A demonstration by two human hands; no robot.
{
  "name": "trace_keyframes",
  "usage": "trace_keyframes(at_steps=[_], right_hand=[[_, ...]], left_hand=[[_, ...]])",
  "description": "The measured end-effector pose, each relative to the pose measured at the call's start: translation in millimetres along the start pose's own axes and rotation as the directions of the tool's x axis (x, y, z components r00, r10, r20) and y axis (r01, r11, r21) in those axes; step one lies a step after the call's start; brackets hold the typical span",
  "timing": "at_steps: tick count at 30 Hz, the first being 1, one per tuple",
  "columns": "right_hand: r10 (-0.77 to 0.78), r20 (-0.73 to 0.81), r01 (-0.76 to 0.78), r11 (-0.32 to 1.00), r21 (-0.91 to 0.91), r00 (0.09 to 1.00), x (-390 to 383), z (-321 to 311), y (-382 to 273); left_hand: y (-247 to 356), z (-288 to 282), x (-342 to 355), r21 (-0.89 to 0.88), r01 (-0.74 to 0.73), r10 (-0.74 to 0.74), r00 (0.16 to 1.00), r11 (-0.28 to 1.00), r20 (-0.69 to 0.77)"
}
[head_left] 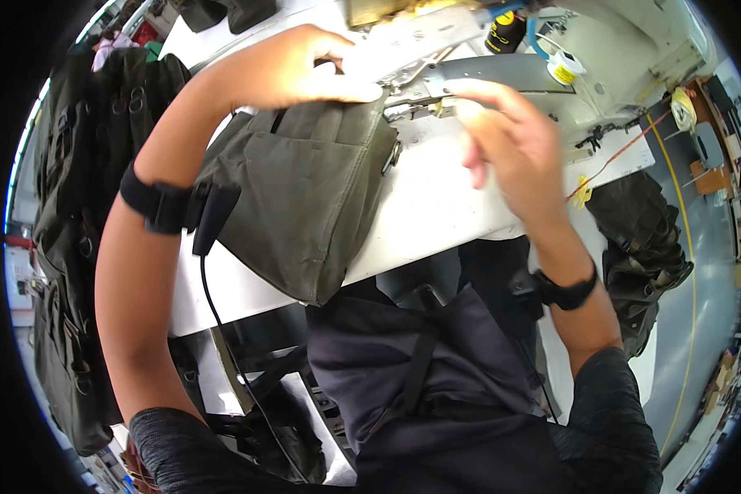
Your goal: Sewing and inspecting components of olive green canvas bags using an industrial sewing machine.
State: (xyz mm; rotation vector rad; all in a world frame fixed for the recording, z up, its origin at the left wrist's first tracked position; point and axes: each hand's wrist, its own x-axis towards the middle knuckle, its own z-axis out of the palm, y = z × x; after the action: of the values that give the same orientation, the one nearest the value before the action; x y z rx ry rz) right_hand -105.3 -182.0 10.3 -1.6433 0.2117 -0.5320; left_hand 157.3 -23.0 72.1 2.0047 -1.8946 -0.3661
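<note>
My left hand (321,74) is closed on the top edge of an olive-green fabric bag (296,198), which lies on the white worktable (428,198) just left of the sewing machine's metal needle area (420,99). A small metal fitting (391,158) shows on the bag's right side. My right hand (502,132), somewhat blurred, hovers at the right of the metal parts, index finger stretched toward them and the other fingers loosely bent and apart.
Olive-green bags hang at the left (66,247) and lie piled at the right (634,239). A black container (502,33) and white reel (564,67) sit by the machine. An aisle with a yellow line (687,313) runs along the right; a person (107,45) shows far back left.
</note>
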Motion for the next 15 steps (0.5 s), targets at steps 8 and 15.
trace_keyframes(at_steps=[8,15], right_hand=[[-0.366,-0.279,0.147,0.801,-0.581,0.888,-41,-107,-64],[-0.773,-0.182,0.24,0.397,-0.886,0.607,-8,-230,-113]], left_hand=[[5,16,-2,-0.46,0.253,-0.235,0.967,0.851,0.097],[19,47,-23,-0.683,0.275,-0.39,0.921,0.676,-0.015]])
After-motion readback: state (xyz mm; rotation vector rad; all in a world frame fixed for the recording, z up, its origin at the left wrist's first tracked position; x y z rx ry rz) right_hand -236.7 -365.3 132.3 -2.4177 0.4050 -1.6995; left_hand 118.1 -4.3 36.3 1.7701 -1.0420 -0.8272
